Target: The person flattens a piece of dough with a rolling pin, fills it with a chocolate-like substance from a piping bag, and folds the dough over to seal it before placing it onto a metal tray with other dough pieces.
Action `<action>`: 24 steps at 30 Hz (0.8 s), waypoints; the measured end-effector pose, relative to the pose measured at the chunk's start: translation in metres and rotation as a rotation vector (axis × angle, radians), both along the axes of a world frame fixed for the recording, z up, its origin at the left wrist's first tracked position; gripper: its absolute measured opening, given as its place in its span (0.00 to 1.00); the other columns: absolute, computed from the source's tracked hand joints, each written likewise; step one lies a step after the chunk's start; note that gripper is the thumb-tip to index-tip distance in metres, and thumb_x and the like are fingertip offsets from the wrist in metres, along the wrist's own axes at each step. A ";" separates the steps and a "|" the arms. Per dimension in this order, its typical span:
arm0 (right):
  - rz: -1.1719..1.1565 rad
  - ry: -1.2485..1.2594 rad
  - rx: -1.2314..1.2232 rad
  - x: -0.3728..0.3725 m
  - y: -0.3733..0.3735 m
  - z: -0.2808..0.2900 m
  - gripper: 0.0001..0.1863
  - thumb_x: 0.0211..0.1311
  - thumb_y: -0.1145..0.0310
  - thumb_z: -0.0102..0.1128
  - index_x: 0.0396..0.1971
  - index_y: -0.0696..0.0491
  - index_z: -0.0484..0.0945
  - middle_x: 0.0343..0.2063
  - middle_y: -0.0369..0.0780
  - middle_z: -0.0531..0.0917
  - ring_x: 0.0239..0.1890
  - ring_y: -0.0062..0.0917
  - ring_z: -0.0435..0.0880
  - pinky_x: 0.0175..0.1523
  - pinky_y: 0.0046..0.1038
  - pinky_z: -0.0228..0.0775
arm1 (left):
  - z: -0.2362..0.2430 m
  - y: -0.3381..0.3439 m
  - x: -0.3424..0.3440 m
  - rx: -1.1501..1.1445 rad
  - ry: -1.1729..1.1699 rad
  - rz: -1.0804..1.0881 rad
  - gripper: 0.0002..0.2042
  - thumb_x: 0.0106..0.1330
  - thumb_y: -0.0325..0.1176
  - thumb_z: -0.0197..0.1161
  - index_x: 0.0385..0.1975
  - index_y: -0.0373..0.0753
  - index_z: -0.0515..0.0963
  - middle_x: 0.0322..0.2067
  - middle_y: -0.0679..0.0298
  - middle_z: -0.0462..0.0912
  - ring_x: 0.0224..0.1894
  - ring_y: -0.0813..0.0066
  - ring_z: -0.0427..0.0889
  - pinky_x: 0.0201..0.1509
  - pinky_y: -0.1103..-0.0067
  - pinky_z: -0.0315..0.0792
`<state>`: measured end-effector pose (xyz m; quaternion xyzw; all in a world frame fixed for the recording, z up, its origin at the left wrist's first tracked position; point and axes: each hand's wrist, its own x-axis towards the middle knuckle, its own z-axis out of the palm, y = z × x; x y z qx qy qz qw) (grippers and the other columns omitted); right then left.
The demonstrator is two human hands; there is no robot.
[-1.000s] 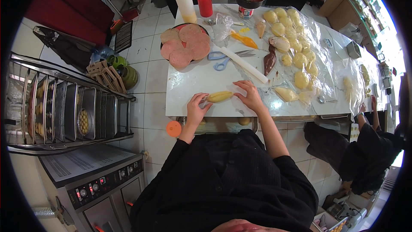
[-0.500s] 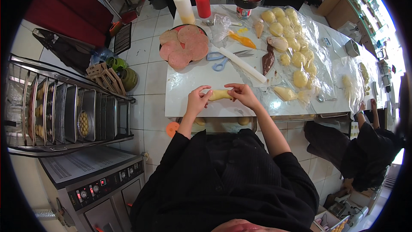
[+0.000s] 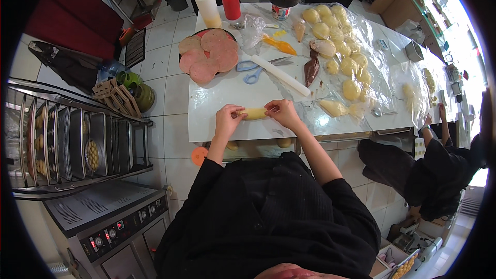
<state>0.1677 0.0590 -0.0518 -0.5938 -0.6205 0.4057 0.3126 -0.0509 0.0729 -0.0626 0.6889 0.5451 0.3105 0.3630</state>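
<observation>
- Our left hand (image 3: 228, 119) pinches the left end of the dough (image 3: 253, 113).
- Our right hand (image 3: 283, 113) grips its right end.
- Farther off, we see scissors (image 3: 281, 62) and a rolling pin (image 3: 281, 75).

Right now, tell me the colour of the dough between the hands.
The dough is pale yellow, seen best in the head view.

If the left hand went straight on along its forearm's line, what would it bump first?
Probably the blue-handled scissors on the tabletop, if the left hand travels low; its height is unclear.
</observation>
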 end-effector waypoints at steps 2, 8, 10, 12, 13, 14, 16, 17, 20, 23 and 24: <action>-0.036 0.011 0.057 0.000 -0.002 0.001 0.10 0.44 0.73 0.65 0.30 0.59 0.81 0.26 0.43 0.83 0.26 0.25 0.83 0.35 0.24 0.74 | 0.000 -0.004 -0.002 0.008 0.023 0.025 0.14 0.48 0.28 0.69 0.37 0.37 0.80 0.30 0.62 0.78 0.27 0.75 0.80 0.33 0.82 0.76; -0.022 0.062 -0.052 -0.001 -0.004 -0.003 0.08 0.45 0.76 0.64 0.29 0.59 0.81 0.27 0.41 0.83 0.29 0.24 0.83 0.36 0.23 0.74 | -0.005 -0.009 -0.009 -0.072 -0.231 0.070 0.11 0.50 0.21 0.66 0.35 0.35 0.80 0.31 0.62 0.80 0.30 0.78 0.80 0.37 0.82 0.77; -0.030 0.030 0.012 0.001 -0.004 -0.006 0.08 0.46 0.77 0.62 0.30 0.58 0.81 0.27 0.40 0.83 0.30 0.25 0.83 0.38 0.23 0.74 | -0.006 -0.011 -0.007 -0.096 -0.167 0.105 0.12 0.51 0.20 0.64 0.36 0.35 0.79 0.31 0.62 0.80 0.32 0.77 0.81 0.38 0.81 0.77; -0.037 0.029 0.040 -0.001 -0.005 -0.010 0.08 0.47 0.78 0.62 0.30 0.58 0.81 0.27 0.40 0.83 0.31 0.25 0.83 0.38 0.23 0.74 | -0.007 -0.012 -0.006 -0.070 -0.186 0.131 0.12 0.51 0.20 0.64 0.37 0.34 0.79 0.31 0.62 0.80 0.32 0.77 0.81 0.38 0.81 0.77; -0.047 0.029 0.066 -0.001 -0.006 -0.010 0.08 0.47 0.79 0.61 0.30 0.58 0.81 0.27 0.40 0.83 0.31 0.24 0.83 0.39 0.24 0.74 | -0.006 -0.014 -0.004 -0.048 -0.204 0.154 0.12 0.50 0.20 0.64 0.37 0.34 0.78 0.31 0.62 0.80 0.32 0.76 0.81 0.38 0.82 0.77; -0.043 0.025 0.065 -0.003 -0.006 -0.010 0.08 0.47 0.79 0.61 0.30 0.58 0.81 0.27 0.40 0.83 0.31 0.24 0.83 0.39 0.24 0.74 | -0.004 -0.014 -0.002 -0.049 -0.208 0.157 0.12 0.50 0.20 0.64 0.37 0.34 0.78 0.31 0.62 0.80 0.32 0.76 0.81 0.38 0.82 0.77; -0.040 0.038 0.031 -0.007 -0.005 -0.011 0.08 0.46 0.79 0.61 0.31 0.59 0.80 0.27 0.40 0.83 0.31 0.25 0.83 0.39 0.24 0.75 | -0.003 -0.013 0.000 -0.148 -0.165 0.113 0.13 0.48 0.17 0.64 0.36 0.33 0.77 0.31 0.60 0.78 0.31 0.76 0.81 0.37 0.83 0.78; -0.036 0.033 0.030 -0.007 -0.005 -0.009 0.08 0.46 0.79 0.61 0.31 0.59 0.80 0.27 0.40 0.83 0.31 0.25 0.83 0.39 0.24 0.75 | -0.003 -0.014 0.000 -0.149 -0.170 0.117 0.13 0.48 0.17 0.64 0.36 0.33 0.77 0.31 0.60 0.78 0.31 0.76 0.81 0.37 0.83 0.78; -0.045 -0.003 0.052 -0.005 -0.002 -0.004 0.08 0.46 0.79 0.61 0.31 0.59 0.80 0.26 0.41 0.83 0.31 0.25 0.83 0.38 0.23 0.75 | -0.005 -0.016 -0.003 -0.071 -0.240 0.155 0.15 0.48 0.17 0.64 0.37 0.34 0.76 0.32 0.61 0.77 0.32 0.76 0.80 0.38 0.83 0.78; -0.059 -0.019 0.048 -0.007 -0.001 -0.002 0.07 0.44 0.80 0.59 0.28 0.59 0.80 0.23 0.41 0.83 0.28 0.24 0.82 0.37 0.22 0.75 | -0.010 -0.017 -0.007 -0.066 -0.282 0.175 0.16 0.48 0.16 0.63 0.39 0.35 0.75 0.33 0.61 0.76 0.34 0.76 0.79 0.37 0.84 0.78; -0.035 -0.002 0.045 -0.009 -0.001 -0.003 0.07 0.45 0.80 0.59 0.28 0.59 0.80 0.24 0.42 0.82 0.27 0.24 0.82 0.35 0.23 0.75 | -0.012 -0.015 -0.007 -0.126 -0.326 0.147 0.17 0.49 0.16 0.63 0.41 0.36 0.74 0.34 0.61 0.75 0.34 0.76 0.79 0.37 0.84 0.78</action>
